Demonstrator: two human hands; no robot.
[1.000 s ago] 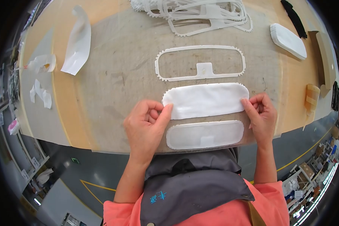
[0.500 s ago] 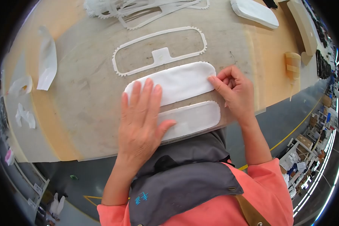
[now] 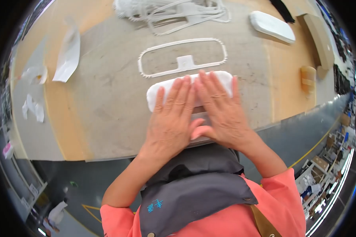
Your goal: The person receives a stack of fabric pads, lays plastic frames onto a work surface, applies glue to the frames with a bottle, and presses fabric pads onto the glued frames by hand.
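Note:
Both palms lie flat on a white, rounded oblong fabric piece (image 3: 156, 93) near the table's front edge. My left hand (image 3: 172, 114) covers its left and middle part with fingers stretched out. Beside it, my right hand (image 3: 221, 106) rests on the right part, fingers spread. The two thumbs are close together over a second, thinner white piece (image 3: 199, 117), mostly hidden beneath my hands. Just beyond the fabric piece lies a white toothed frame (image 3: 146, 74) with a tab on its near side.
A pile of white toothed frames (image 3: 178, 17) lies at the far side. At the right are a stack of white oblong pieces (image 3: 272, 27), a black strip (image 3: 283, 10), a cardboard piece (image 3: 317, 39) and an amber bottle (image 3: 307, 79). Curled white paper (image 3: 68, 53) lies left.
My right hand has let go of the fabric piece's right edge and now lies flat on it. My left hand has moved inward beside it. The camera view has shifted.

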